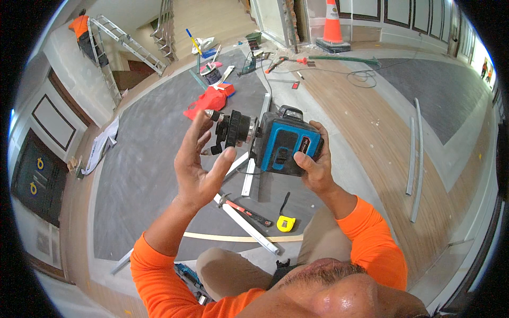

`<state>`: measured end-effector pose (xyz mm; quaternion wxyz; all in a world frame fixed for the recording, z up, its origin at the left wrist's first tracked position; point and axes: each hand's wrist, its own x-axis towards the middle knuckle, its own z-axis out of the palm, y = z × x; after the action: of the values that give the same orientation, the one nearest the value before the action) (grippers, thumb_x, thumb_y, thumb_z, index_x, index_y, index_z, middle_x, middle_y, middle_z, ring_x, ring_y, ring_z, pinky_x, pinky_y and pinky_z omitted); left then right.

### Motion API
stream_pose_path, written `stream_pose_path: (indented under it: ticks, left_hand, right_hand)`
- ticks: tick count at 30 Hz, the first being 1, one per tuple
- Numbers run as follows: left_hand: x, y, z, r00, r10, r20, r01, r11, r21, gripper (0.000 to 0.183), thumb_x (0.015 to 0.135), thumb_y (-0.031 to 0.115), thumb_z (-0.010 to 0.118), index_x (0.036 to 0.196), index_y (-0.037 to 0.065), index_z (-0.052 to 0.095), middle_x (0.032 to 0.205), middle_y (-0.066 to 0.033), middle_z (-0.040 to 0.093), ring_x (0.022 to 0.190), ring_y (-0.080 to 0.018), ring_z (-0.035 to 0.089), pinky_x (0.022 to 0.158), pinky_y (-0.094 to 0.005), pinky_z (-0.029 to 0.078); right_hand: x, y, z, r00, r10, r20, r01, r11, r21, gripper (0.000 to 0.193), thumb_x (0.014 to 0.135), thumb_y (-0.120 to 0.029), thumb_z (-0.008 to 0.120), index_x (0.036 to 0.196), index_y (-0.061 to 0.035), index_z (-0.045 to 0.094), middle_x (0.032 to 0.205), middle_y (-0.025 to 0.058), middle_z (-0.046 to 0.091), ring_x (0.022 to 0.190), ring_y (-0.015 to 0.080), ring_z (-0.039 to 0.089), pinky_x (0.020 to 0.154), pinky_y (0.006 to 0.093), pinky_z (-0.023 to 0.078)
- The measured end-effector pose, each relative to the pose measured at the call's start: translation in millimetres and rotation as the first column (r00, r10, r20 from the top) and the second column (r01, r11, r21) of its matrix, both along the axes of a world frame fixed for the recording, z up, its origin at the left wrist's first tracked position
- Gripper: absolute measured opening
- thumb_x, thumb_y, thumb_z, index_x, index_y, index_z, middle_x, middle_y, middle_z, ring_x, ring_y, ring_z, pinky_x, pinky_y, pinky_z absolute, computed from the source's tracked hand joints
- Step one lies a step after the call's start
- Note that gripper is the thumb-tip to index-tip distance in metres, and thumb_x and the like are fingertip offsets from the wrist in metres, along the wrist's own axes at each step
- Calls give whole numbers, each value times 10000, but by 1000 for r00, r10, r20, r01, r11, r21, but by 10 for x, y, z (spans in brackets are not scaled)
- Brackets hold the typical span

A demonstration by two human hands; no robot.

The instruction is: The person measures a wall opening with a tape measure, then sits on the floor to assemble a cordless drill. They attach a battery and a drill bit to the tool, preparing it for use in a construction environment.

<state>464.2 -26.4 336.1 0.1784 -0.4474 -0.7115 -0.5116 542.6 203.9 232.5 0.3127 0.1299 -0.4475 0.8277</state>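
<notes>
A blue and black laser level (283, 143) is held up tilted on its side in front of me, with its round black adjustable base (229, 130) pointing left. My right hand (319, 172) grips the body, thumb pressed on the near face and fingers behind it. Around the legs of the base curve the fingers and thumb of my left hand (195, 167). Below, on the dark floor, lie a hammer with a red and black handle (246, 210), a yellow tape measure (286, 223) and a pale metal channel (246, 226).
Farther off lie a red bag (207, 100), a bucket (211, 76) and a cord (331, 71). A traffic cone (332, 26) stands at the back. Long metal strips (419, 159) lie to the right. At the far left, a person (84, 34) is by a ladder (124, 40).
</notes>
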Motion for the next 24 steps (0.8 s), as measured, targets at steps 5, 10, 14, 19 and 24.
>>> stream_pose_path:
  ticks: [5,10,14,19,24]
  left_hand:
    - [58,77,81,973,123,194,-117,992,-41,895,828,170,777,1520,-8,239,1381,-257,500,1270,-282,511,1062,-444,418]
    - [-85,-36,-93,942,303,-145,-328,921,-208,803,840,190,767,1478,-24,329,1364,-235,516,1201,-265,567,1005,-389,457]
    - [29,-27,-97,905,130,406,-62,982,-177,708,883,216,739,1443,-29,380,1298,-188,570,1114,-221,612,973,-337,474]
    - [65,-77,-145,902,31,430,26,992,-126,687,882,216,750,1422,-37,408,1178,-136,647,1069,-162,623,953,-311,483]
    - [54,-98,-143,899,39,437,6,995,-102,617,872,219,761,1356,-56,493,1135,-136,675,1040,-163,641,930,-303,495]
  right_hand:
    - [20,-56,-69,996,-60,-68,73,977,199,802,801,-126,780,1425,-81,279,1271,141,522,1165,225,553,1014,371,460]
    - [-1,-44,-90,998,-22,-66,37,969,246,784,814,-65,753,1427,-87,264,1279,160,516,1179,233,548,1017,374,461]
    - [-1,-47,-110,996,-25,-85,46,966,255,791,808,-65,756,1428,-85,266,1277,162,514,1180,235,548,1014,376,466]
    - [-26,-85,-132,998,-17,-63,33,963,269,800,795,-59,760,1427,-88,272,1283,158,505,1186,237,541,1015,380,467]
    - [-25,-116,-163,999,-22,-45,34,962,271,802,795,-114,780,1425,-90,285,1299,143,488,1183,234,536,1018,376,457]
